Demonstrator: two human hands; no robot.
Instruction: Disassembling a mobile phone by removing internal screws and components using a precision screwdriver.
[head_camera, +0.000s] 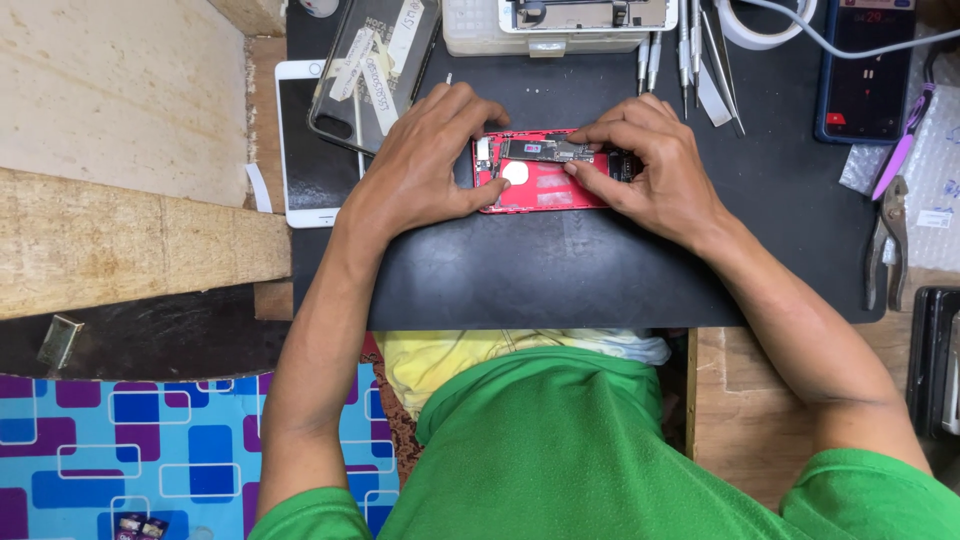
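Phone (540, 185), red and opened up, sits mid-frame on the black mat (560, 280). Left hand (425, 160) arches over its left end, thumb pinching the edge; right hand (655, 165) curls over the right end, fingertips pressing inside.

A lit dark phone screen (866, 70) stands top right; a white-framed black screen (310, 145) lies left.

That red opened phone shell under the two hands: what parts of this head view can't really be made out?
- Red opened phone shell: its right end is hidden under the right hand, its left edge under the left hand.
- Small parts on the grey circuit board: too small to identify.
- Clear plastic parts tray: cut off by the top edge.
- Black device: cut off by the right edge.
- Each hand's grip: cannot tell.
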